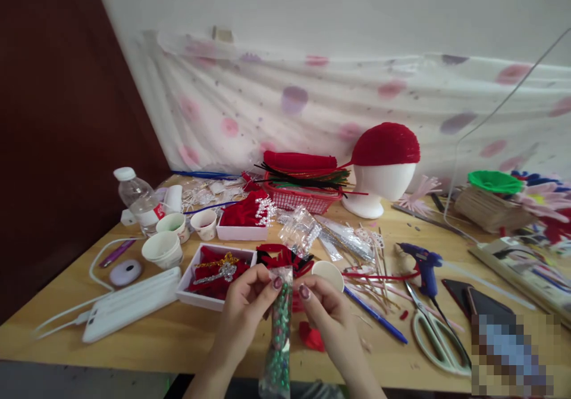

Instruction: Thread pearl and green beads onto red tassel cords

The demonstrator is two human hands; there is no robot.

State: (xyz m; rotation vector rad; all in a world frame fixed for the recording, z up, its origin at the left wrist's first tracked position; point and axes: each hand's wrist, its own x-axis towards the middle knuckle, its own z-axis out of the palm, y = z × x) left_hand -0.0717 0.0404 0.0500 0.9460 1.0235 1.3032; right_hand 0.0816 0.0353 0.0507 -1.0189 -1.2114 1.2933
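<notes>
A narrow clear plastic bag of green beads (279,339) hangs upright in front of me, over the table's front edge. My left hand (250,304) pinches its upper left edge between thumb and fingers. On the other side my right hand (328,310) is closed, thumb against forefinger, at the bag's upper right edge. Behind the hands a white paper cup (328,274) lies tipped. A white box (200,295) with red material and gold and silver ornaments stands beyond my left hand. A red scrap (311,335) shows beside my right wrist.
On the right lie a blue glue gun (426,265), scissors (439,336), a blue pen (377,316) and a power strip (517,274). A foam head (379,185) with a red cap stands behind, near a red basket (298,200). Cups, a bottle (139,200) and a power bank (134,304) occupy the left.
</notes>
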